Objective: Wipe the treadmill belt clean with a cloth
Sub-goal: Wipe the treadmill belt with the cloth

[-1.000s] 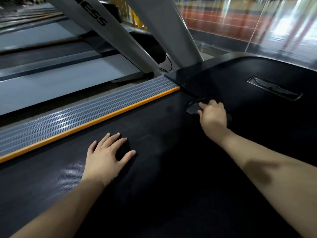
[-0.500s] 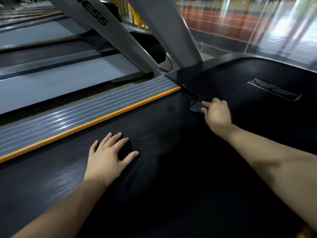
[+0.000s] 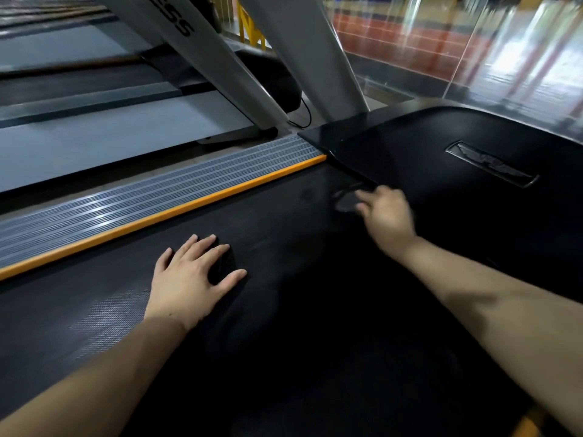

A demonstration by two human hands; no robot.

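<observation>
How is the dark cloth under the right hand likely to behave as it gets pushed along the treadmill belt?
The cloth looks small and bunched beside the right hand, so it is probably floppy and light. The belt shows a fine textured weave, so the cloth will likely drag rather than glide. Motion blur hides its exact shape.

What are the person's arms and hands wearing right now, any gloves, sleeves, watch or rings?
Nothing visible. Both forearms are bare as far as the frame shows, with no sleeve edge in view. The left hand has no glove, ring, watch or wristband. The right hand is motion-blurred, but it too looks ungloved, with a bare wrist; small items such as a ring cannot be ruled out there.
</observation>
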